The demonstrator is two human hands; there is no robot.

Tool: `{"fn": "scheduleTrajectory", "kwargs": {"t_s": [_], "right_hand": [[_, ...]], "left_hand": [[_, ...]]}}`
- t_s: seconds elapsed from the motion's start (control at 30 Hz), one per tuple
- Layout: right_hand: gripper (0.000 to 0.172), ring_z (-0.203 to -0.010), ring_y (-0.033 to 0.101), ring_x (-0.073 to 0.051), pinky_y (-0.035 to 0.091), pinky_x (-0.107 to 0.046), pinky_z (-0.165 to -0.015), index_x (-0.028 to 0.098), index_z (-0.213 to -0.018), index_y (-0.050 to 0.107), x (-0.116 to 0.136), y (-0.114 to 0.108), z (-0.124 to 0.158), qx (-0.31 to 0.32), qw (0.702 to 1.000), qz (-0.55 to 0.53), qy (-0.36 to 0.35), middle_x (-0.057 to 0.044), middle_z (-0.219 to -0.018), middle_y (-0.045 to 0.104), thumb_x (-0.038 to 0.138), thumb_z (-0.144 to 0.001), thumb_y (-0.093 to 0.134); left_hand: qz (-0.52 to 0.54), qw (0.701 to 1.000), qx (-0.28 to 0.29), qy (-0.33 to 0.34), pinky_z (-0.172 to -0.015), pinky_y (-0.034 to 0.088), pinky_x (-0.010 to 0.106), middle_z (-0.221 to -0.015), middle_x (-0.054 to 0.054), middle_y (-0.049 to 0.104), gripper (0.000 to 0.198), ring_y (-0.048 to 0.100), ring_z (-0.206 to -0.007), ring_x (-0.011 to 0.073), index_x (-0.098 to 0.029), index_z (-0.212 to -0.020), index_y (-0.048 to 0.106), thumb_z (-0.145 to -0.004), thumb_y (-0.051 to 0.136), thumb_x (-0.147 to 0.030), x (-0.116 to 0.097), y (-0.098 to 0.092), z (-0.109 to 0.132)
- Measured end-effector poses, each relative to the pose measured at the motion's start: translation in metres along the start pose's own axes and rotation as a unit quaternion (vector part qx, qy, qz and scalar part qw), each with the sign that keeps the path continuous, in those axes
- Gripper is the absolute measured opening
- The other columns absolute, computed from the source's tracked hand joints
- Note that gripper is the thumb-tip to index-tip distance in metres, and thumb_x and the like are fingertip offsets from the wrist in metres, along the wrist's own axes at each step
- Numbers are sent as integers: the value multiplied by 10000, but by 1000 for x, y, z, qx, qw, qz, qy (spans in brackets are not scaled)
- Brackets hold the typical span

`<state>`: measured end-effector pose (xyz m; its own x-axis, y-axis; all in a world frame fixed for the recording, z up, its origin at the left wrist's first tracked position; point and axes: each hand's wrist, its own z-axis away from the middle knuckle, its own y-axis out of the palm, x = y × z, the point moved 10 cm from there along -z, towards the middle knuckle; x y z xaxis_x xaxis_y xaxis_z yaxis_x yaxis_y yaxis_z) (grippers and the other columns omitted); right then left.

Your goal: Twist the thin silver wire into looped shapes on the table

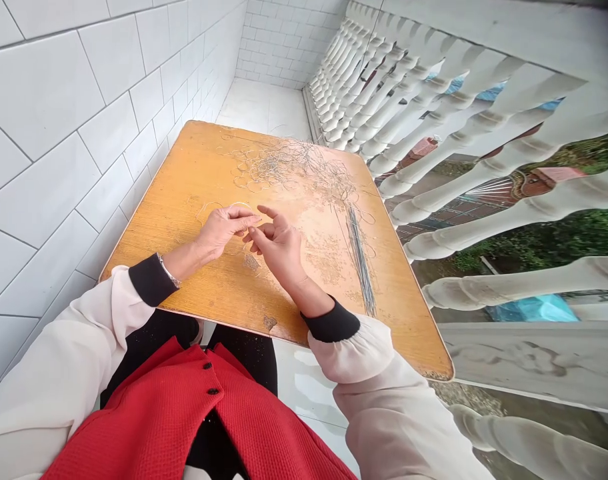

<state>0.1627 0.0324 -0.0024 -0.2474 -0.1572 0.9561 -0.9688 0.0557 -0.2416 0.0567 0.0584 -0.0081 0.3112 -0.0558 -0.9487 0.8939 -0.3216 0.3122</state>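
Head view: left hand (pixel 219 232) mid-frame, fingers pinching thin wire (pixel 241 203); right hand (pixel 280 245) adjacent, fingers' grip can't tell. Bench (pixel 149 233): wire tangle (pixel 279 165) upper centre, rod bundle (pixel 360 260) centre-right.

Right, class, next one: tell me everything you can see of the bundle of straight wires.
The bundle is many thin, straight grey strands, metallic-looking, lying roughly side by side with no tie visible. A few stray out along its left side. It lies flat on the right part of the table, its far end by the tangled wire. The right hand is apart from it.
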Motion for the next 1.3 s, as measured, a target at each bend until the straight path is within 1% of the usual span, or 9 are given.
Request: {"fn": "scheduleTrajectory", "kwargs": {"t_s": [0.13,0.3,0.43,0.6,0.77,0.93,1.1,1.2,1.3], "right_hand": [[538,-472,553,-104,417,-244,-454,163,-1233,549,-7,19,4,81,996,-29,30,-6,-724,720,403,-778,707],[345,-426,467,-71,369,-227,-437,170,-966,626,-16,32,11,127,990,-33,49,5,-640,678,464,-793,679],[346,-438,445,-73,366,-232,-459,166,-964,692,-15,34,12,139,990,-14,11,26,-598,623,479,-835,620],[365,-463,436,-85,384,-252,-515,137,-1044,747,-2,35,15,160,982,71,-67,18,-594,594,385,-911,514],[378,-540,503,-105,420,-256,-589,132,-1093,759,13,36,20,176,965,133,-145,2,-633,598,323,-948,466],[365,-569,556,-125,449,-265,-623,156,-1109,755,12,32,19,147,964,160,-152,-5,-646,628,332,-961,471],[367,-539,545,-128,452,-268,-597,189,-1042,767,11,19,12,92,974,165,-128,0,-620,642,397,-959,475],[350,-528,530,-125,434,-264,-579,192,-939,759,15,16,11,85,974,168,-124,1,-600,630,400,-954,477],[352,-521,514,-120,412,-261,-572,197,-755,701,18,15,11,89,974,167,-123,1,-569,601,395,-948,483]], "left_hand": [[2,997,-65,29,-537,369,179,-644,-33,612,199,477,-550,38,-146,-672,636,-821,758,-191,-15,-15,-1],[7,995,-90,37,-529,354,156,-713,1,685,218,520,-580,34,-139,-691,618,-862,730,-214,-23,-25,-1],[12,997,-80,14,-505,342,155,-694,5,679,229,527,-567,34,-134,-708,635,-875,730,-259,-17,-23,-1],[-2,997,-80,21,-495,343,162,-587,-21,621,195,466,-494,27,-128,-708,672,-873,728,-214,-22,-23,-2],[-26,996,-83,30,-475,316,171,-543,-31,593,180,439,-469,27,-128,-694,685,-851,744,-193,-28,-27,-2],[-23,996,-78,24,-472,321,177,-580,-18,622,186,442,-474,30,-134,-727,693,-860,745,-253,-25,-29,-3],[-10,1000,-18,-2,-479,326,173,-680,18,689,130,498,-517,34,-127,-799,712,-856,740,-240,-15,-19,-4],[-16,1000,15,-8,-473,322,171,-684,17,685,128,507,-524,34,-127,-782,712,-844,745,-234,-11,-14,-2],[-19,1000,19,-13,-464,323,168,-672,8,675,121,517,-524,34,-131,-767,699,-847,731,-216,-10,-13,-1]]}}
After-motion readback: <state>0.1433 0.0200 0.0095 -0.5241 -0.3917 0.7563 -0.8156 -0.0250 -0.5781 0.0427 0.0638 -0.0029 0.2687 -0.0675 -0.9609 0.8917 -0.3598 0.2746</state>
